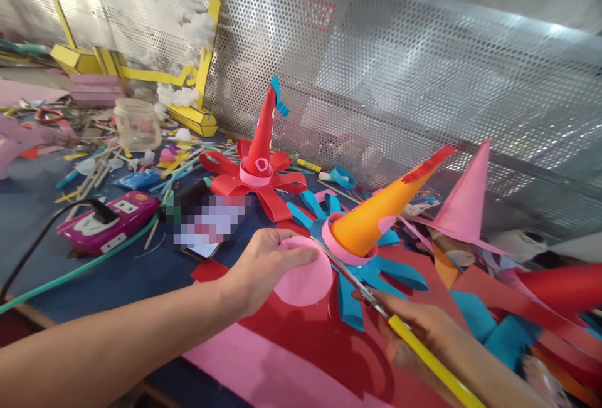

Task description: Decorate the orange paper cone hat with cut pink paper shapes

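My left hand (261, 267) is closed on a pink paper circle (305, 279), thumb on top near its upper edge. In my right hand (414, 326) is a pair of scissors (409, 336) with yellow handles; their blades reach up to the circle's upper right edge. Just beyond stands an orange paper cone (371, 226) with a red tip and a pink band, leaning right over blue paper loops (352, 304). Red paper sheets (301, 339) and a pink strip (263, 364) lie beneath my hands.
A red paper cone with looped petals (263, 151) stands behind. At left are a phone (207, 226), a purple power strip (110, 223) with cables, a plastic jar (136, 125) and scattered sticks. A pink cone (465, 201) is at right. A perforated metal panel (376, 76) bounds the back.
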{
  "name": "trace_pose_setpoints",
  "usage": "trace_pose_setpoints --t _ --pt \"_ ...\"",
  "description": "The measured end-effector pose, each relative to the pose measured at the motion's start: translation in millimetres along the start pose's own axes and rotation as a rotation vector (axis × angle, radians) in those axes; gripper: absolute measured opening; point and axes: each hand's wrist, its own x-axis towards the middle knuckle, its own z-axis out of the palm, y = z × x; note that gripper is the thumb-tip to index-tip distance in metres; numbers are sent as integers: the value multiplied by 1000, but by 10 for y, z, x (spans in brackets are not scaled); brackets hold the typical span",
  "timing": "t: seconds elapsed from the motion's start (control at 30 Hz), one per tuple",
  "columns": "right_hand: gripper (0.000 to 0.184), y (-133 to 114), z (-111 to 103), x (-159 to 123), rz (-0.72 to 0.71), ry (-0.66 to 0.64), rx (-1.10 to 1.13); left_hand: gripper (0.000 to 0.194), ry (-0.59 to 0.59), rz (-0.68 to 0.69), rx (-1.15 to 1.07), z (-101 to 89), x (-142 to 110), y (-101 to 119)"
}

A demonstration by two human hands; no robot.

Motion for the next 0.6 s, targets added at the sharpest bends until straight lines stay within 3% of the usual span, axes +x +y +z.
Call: trace_pose_setpoints --t 0.23,0.6 --pt "49 -10 -9 -15 2 -35 -103 19 5 -8 28 -1 -6 7" --pt "42 -195 -25 -26 103 -14 28 20 -6 -5 31 -9 -1 -11"
